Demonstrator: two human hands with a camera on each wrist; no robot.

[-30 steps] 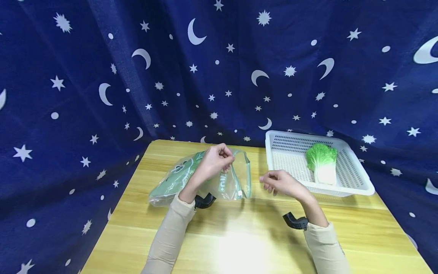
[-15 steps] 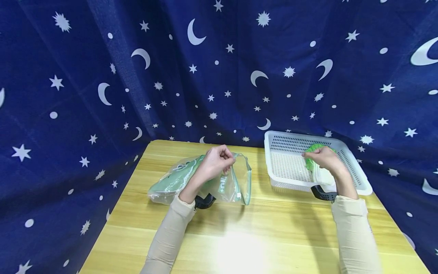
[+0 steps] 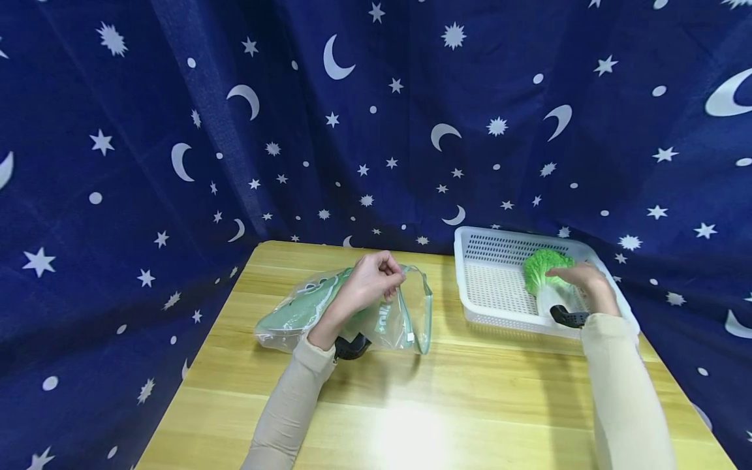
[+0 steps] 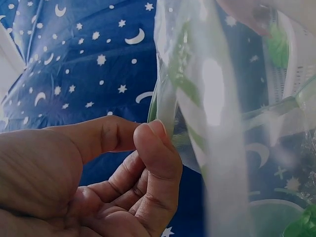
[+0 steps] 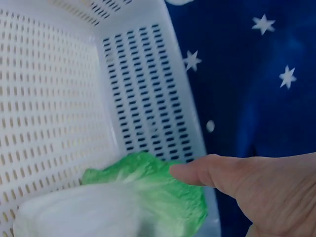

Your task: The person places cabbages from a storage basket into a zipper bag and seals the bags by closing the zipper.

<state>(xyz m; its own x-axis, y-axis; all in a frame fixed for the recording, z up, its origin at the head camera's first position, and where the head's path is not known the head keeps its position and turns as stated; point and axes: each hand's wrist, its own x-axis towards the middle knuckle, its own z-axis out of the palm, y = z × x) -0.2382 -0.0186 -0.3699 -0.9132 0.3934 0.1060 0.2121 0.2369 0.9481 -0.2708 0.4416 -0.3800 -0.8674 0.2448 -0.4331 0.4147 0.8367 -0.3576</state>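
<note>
1. The left hand point(image 3: 369, 284) grasps the edge of a clear plastic bag with pale green trim and a green printed panel point(image 3: 305, 307); in the left wrist view, thumb and forefinger meet on that edge, the other fingers bent below.
2. The bag rests on the left half of the pale, yellowish wood-grain worktop point(image 3: 482, 398). At its right end, two green trim bands stand apart, with a small white slider point(image 3: 410, 337) near the bottom of one.
3. The right hand point(image 3: 587, 279) is over the right part of a white, rectangular, perforated plastic basket point(image 3: 460, 274). Its thumb point(image 5: 195, 172) stretches across the leafy end of a green-and-white Chinese cabbage point(image 3: 537, 277); the other fingers are hidden, so I cannot tell whether it is grasping or released.
4. The cabbage lies inside the basket, right of its middle, with ruffled green leaves toward the far side and the white stem end toward the person.
5. The basket sits at the right rear of the worktop, well apart from the bag.
6. Both arms wear light beige sleeves point(image 3: 290, 408), with a black device point(image 3: 352, 346) at each wrist.
7. Behind hangs a dark blue curtain point(image 3: 352, 143) printed with white moons, stars and dots.
</note>
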